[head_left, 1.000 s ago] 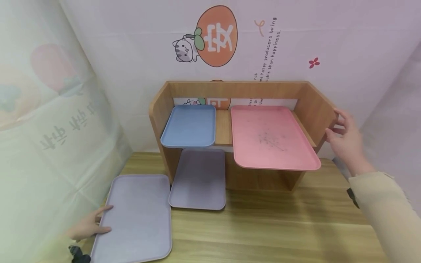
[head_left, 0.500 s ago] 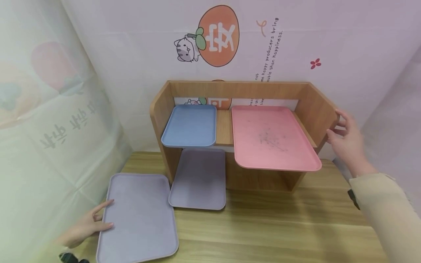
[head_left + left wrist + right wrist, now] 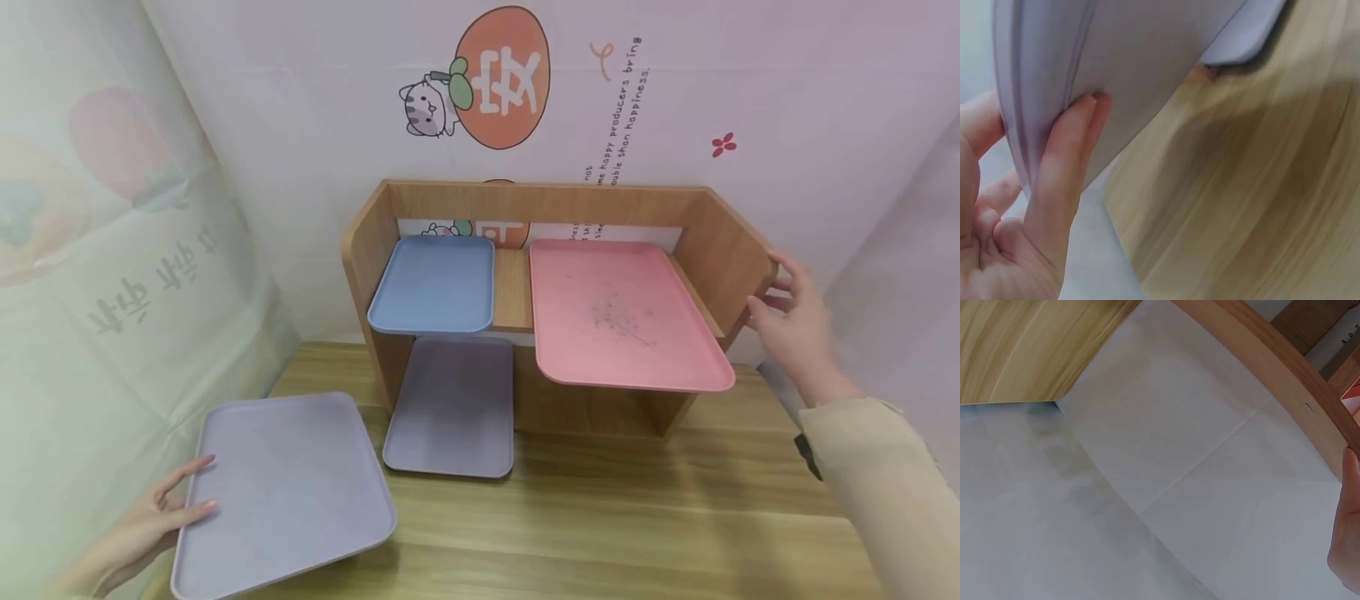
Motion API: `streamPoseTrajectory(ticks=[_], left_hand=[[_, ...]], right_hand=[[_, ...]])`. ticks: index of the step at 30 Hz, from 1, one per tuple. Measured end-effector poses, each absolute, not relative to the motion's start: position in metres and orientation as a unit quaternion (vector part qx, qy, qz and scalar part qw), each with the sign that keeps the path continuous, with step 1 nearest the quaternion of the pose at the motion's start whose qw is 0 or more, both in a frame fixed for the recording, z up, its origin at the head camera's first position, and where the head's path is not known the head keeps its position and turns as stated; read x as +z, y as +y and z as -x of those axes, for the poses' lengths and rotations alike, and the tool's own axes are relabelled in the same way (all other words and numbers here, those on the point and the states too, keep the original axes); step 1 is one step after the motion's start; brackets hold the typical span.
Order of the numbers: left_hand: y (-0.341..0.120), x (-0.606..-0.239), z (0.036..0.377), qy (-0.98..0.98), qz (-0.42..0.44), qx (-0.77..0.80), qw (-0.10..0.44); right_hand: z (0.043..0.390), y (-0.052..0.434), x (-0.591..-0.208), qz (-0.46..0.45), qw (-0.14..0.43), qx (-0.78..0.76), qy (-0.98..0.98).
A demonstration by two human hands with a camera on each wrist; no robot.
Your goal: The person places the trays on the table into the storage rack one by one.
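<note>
My left hand (image 3: pixel 142 533) grips the left edge of a pale purple tray (image 3: pixel 285 492), which is raised and tilted over the table. In the left wrist view, fingertips (image 3: pixel 1088 112) press against the tray's underside, and its shadow falls on the wood below. My right hand (image 3: pixel 798 333) holds the front edge of the right side panel of a wooden shelf rack (image 3: pixel 720 258). Only part of that hand shows in the right wrist view, with a fingertip at the panel's edge (image 3: pixel 1304 400).
On the rack's upper board lie a blue tray (image 3: pixel 435 283) and a larger pink tray (image 3: pixel 622 325) that juts out in front. A second purple tray (image 3: pixel 453 408) sits in the lower left, jutting forward. Printed cloth (image 3: pixel 300 150) hangs behind the wooden table (image 3: pixel 600 525).
The left hand has lifted the purple tray off the table and shifted it left, tilting it. The right hand stays at the side panel.
</note>
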State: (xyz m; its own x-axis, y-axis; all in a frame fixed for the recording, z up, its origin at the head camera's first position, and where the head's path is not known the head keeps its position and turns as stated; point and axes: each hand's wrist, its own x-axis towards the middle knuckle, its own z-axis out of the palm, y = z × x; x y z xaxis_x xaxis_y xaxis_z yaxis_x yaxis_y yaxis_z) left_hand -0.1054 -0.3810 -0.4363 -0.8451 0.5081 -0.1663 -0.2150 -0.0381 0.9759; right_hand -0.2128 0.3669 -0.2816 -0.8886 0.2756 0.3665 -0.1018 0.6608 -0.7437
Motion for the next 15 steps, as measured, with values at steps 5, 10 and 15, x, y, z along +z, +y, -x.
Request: streamPoseTrajectory(ticks=[5, 10, 15], left_hand=[[-0.373, -0.425, 0.098, 0.585, -0.159, 0.737, 0.298], [-0.348, -0.422, 0.095, 0.539, -0.197, 0.755, 0.319], [-0.32, -0.419, 0.095, 0.538, -0.192, 0.755, 0.323]], right_hand=[[0.213, 0.367, -0.281, 0.052, 0.233, 0.407, -0.882], [0.213, 0.367, -0.281, 0.057, 0.226, 0.412, -0.881], [0.213, 0.366, -0.28, 0.057, 0.216, 0.419, -0.88]])
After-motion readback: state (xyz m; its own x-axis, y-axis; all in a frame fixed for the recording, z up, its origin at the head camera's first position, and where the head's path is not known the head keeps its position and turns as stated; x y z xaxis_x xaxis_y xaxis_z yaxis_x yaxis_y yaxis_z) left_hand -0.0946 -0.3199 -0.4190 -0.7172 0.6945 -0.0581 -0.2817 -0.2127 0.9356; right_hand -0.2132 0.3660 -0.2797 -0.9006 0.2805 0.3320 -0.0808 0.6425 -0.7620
